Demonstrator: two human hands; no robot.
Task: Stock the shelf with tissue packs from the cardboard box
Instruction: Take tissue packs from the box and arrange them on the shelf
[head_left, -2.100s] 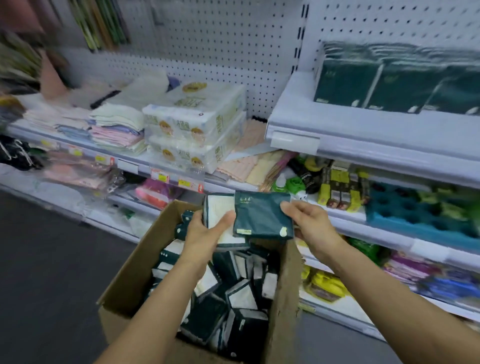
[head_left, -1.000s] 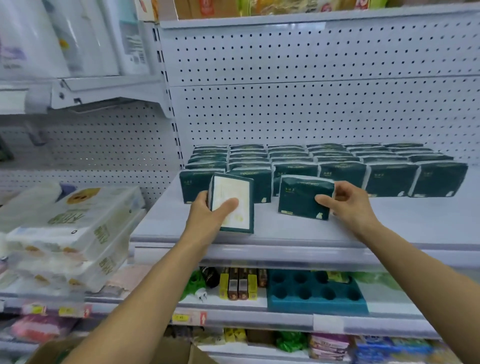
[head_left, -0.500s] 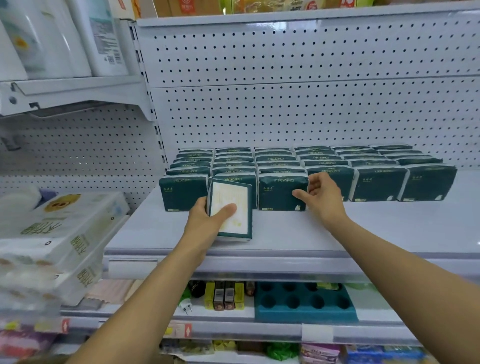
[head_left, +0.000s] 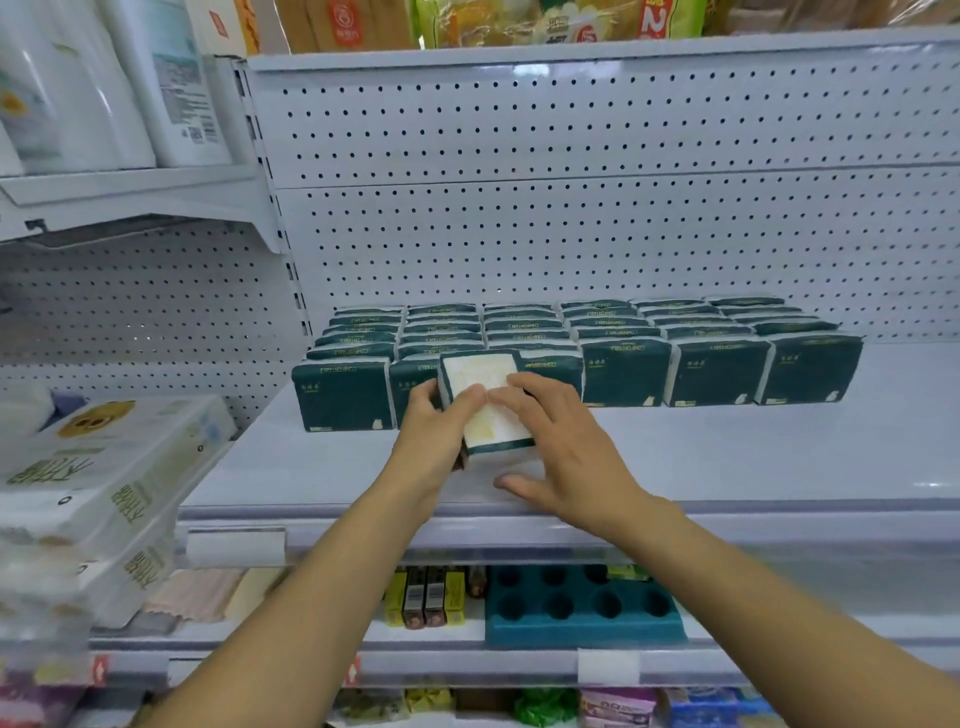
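A: Status?
B: Left hand (head_left: 426, 441) grips the tissue pack (head_left: 485, 402) at its 9 o'clock edge, white face up. Right hand (head_left: 561, 457) is flat on top, fingers straight, not clasping. The pack sits on the shelf (head_left: 727, 467), touching the front row (head_left: 717, 374).
A: Advice?
B: Stand it green face forward, square it, then slide toward 12 o'clock flush with the neighbours.
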